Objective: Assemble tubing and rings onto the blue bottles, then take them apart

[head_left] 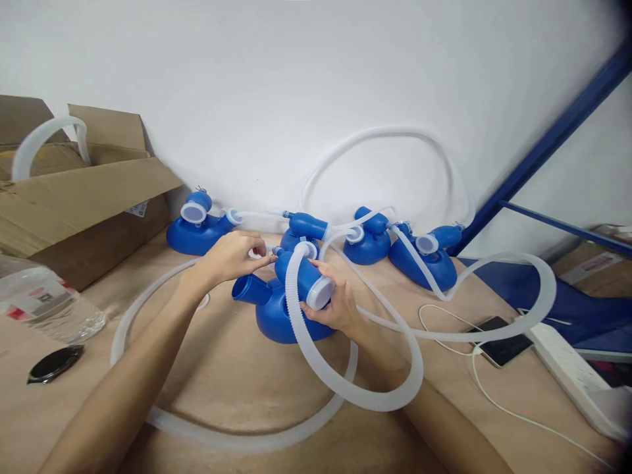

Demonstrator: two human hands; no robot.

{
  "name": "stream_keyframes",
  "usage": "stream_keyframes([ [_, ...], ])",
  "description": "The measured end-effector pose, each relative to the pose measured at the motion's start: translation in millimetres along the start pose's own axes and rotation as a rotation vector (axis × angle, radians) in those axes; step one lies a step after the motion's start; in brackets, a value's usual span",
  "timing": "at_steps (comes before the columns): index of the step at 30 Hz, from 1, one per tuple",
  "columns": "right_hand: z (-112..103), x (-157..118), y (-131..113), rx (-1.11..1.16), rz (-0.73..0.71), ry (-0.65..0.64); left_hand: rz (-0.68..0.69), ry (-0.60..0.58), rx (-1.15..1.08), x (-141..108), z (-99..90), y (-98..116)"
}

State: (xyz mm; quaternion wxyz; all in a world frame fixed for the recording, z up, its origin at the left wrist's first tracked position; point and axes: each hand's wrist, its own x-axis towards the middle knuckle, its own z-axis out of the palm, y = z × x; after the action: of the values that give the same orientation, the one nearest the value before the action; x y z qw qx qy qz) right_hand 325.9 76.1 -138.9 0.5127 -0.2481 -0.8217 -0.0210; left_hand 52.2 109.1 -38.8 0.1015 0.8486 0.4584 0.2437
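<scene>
A blue plastic urinal bottle (276, 316) stands in front of me, its open spout pointing left. Across its top lies a blue cup-shaped funnel (299, 273) with a white cap at the near right end. My right hand (336, 299) is closed around that capped end, thumb below and fingers above. At the funnel's narrow far-left end, my left hand (241, 255) pinches with thumb and forefinger; what lies between the fingertips is too small to make out. A translucent ribbed hose (309, 349) rises from the bottle's white collar and loops over the front of it.
More blue urinal bottles with hoses stand along the wall, including one at left (195, 237) and one at right (429, 270). An open cardboard box (99, 217), a water bottle (47, 303) and a watch (55, 364) are left. A phone (506, 345) and power strip (573, 375) lie right.
</scene>
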Motion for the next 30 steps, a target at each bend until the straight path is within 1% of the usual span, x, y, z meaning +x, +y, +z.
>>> stream_keyframes([
  [1, 1.0, -0.9, 0.8, 0.006, -0.004, 0.011, -0.055, -0.101, -0.107, 0.3, 2.5, 0.9],
  [2, 2.1, -1.8, 1.5, 0.009, 0.011, 0.011, -0.112, -0.202, -0.272, 0.6, 5.9, 0.9],
  [3, 3.0, -2.6, 1.9, 0.008, 0.038, 0.0, -0.175, -0.281, -0.478, 1.1, 9.9, 0.1],
  [4, 3.8, -3.1, 2.2, 0.006, 0.062, -0.01, -0.238, -0.328, -0.684, 1.6, 14.3, -1.6],
  [5, 4.3, -3.4, 2.1, 0.003, 0.077, -0.018, -0.295, -0.343, -0.859, 2.1, 18.7, -3.8],
  [6, 4.4, -3.4, 1.8, 0.0, 0.081, -0.022, -0.342, -0.337, -0.983, 2.7, 22.7, -6.4],
  [7, 4.3, -3.1, 1.4, -0.001, 0.076, -0.021, -0.374, -0.324, -1.051, 3.3, 25.8, -9.0],
  [8, 3.9, -2.7, 0.8, -0.003, 0.064, -0.021, -0.392, -0.312, -1.074, 3.9, 27.9, -11.4],
  [14, 2.9, -3.2, 0.8, -0.032, 0.005, -0.02, -0.424, -0.27, -1.062, 7.8, 27.6, -19.5],
  [18, 3.8, -7.9, 5.5, -0.027, 0.056, -0.031, -0.455, -0.301, -1.049, 7.2, 23.0, -22.4],
  [20, 3.4, -9.2, 6.4, -0.029, 0.112, -0.065, -0.467, -0.318, -0.951, 4.5, 16.6, -21.7],
  [22, 2.0, -8.9, 5.1, -0.044, 0.154, -0.092, -0.453, -0.268, -0.704, 0.9, 7.8, -17.4],
  [23, 0.9, -8.3, 3.5, -0.058, 0.169, -0.092, -0.421, -0.209, -0.545, -0.8, 3.3, -13.8],
  [24, -0.6, -7.4, 1.7, -0.073, 0.177, -0.084, -0.363, -0.131, -0.396, -2.2, -0.5, -9.4],
  [25, -2.2, -6.4, -0.4, -0.085, 0.182, -0.073, -0.274, -0.053, -0.282, -3.1, -3.4, -4.7],
  [26, -4.0, -5.3, -2.3, -0.092, 0.183, -0.067, -0.165, -0.001, -0.212, -3.4, -4.9, -0.2],
  [27, -5.8, -4.2, -3.9, -0.091, 0.176, -0.07, -0.052, 0.017, -0.191, -3.0, -5.0, 3.6],
  [28, -7.6, -3.2, -5.0, -0.083, 0.161, -0.07, 0.045, 0.001, -0.214, -2.1, -3.7, 6.2],
  [29, -9.1, -2.4, -5.5, -0.076, 0.139, -0.065, 0.115, -0.043, -0.265, -0.7, -1.4, 7.2],
  [30, -10.3, -1.8, -5.4, -0.072, 0.12, -0.06, 0.151, -0.1, -0.328, 1.0, 1.6, 6.6],
])
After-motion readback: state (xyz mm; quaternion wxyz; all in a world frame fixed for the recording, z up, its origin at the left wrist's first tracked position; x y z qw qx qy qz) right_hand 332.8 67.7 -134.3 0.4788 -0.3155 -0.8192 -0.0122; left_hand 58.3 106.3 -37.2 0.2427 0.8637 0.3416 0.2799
